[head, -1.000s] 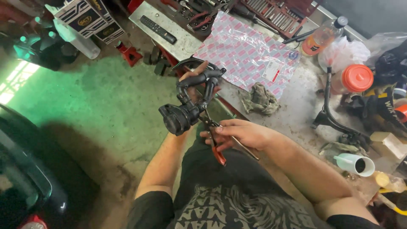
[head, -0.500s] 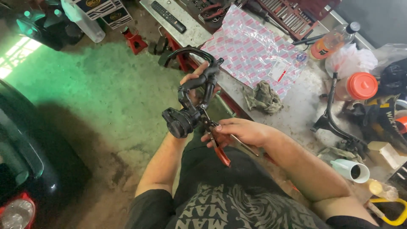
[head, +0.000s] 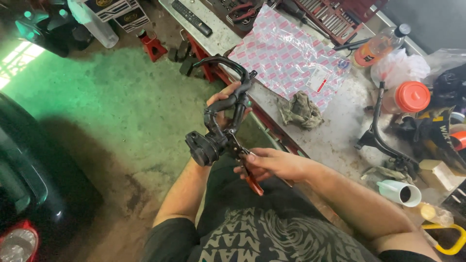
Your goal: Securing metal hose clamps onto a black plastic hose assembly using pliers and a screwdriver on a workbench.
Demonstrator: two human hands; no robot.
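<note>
Below: green concrete floor, cluttered workbench rt.

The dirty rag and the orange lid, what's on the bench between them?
In the head view, between the dirty rag and the orange lid, there is bare, grimy bench and the upper bar of a black metal bracket.

Your left hand is mostly hiding behind the black hose assembly, so its grip is showing only as a few fingertips. Your right hand is covering the middle of the orange-handled pliers, and their tips are disappearing against the dark part. The socket set is running off the top edge, the car taillight off the bottom corner, and the yellow handle off the right.
</note>
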